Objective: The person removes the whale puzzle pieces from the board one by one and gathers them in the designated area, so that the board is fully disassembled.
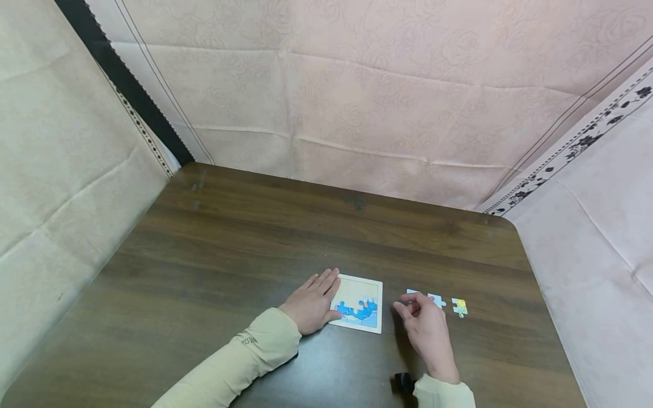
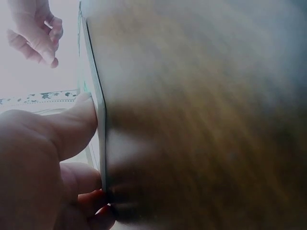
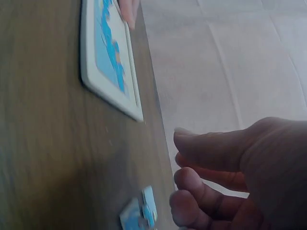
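A square jigsaw puzzle board (image 1: 361, 288) lies flat on the table, its light border around a blue picture assembled along the lower part; the upper part shows bare backing. My left hand (image 1: 312, 303) rests with straight fingers on the board's left edge. To the right of the board, my right hand (image 1: 427, 328) is held above the table with loosely bent fingers. Nothing shows between its thumb and fingers (image 3: 187, 179) in the right wrist view. Loose puzzle pieces lie by it: a yellow-green piece (image 1: 459, 306), a bluish piece (image 1: 437, 299) and one partly hidden behind the fingers.
The brown wooden table (image 1: 245, 226) stretches beyond and to both sides of the board. Pale patterned cloth (image 1: 357, 102) hangs behind it and at the sides. A small black object (image 1: 404, 382) shows beside the right wrist.
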{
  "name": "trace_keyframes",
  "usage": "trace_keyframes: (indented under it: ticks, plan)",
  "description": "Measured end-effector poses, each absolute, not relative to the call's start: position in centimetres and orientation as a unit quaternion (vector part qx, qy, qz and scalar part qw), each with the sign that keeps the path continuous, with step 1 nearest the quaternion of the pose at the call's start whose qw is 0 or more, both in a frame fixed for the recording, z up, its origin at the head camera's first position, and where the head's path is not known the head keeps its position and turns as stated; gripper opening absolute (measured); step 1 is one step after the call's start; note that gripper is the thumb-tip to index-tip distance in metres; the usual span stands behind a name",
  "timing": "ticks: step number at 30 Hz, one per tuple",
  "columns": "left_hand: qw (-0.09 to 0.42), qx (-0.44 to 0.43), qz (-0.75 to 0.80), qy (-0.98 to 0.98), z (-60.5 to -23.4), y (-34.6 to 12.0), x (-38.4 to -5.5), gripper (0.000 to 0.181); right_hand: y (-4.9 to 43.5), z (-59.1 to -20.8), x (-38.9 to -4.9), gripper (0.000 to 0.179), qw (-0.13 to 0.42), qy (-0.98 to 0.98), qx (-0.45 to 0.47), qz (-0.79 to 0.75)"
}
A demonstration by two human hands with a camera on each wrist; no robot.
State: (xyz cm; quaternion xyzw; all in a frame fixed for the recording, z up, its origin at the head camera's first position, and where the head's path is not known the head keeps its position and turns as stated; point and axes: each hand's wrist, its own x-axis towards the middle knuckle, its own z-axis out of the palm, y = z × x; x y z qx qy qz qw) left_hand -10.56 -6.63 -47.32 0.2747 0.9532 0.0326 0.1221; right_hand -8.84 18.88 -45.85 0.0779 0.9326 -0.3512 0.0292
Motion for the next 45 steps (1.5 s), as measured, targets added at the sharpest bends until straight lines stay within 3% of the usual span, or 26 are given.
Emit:
trace_keyframes:
  ticks: [11,22,45]
  plan:
    - [0.126,0.276,0.034,0.952,-47.2,-6.6,-10.6,0.076,16.4,-46.4,-8.6,0.035,0.023,0.950,0.021,-0.310]
    - [0.127,0.275,0.027,0.953,-47.3,-6.6,-10.6,0.076,15.2,-46.8,-8.7,0.039,0.031,0.956,0.005,-0.291]
    - [0.132,0.272,0.022,0.953,-47.3,-6.6,-10.7,0.076,15.1,-46.7,-9.3,0.030,0.031,0.974,-0.034,-0.220]
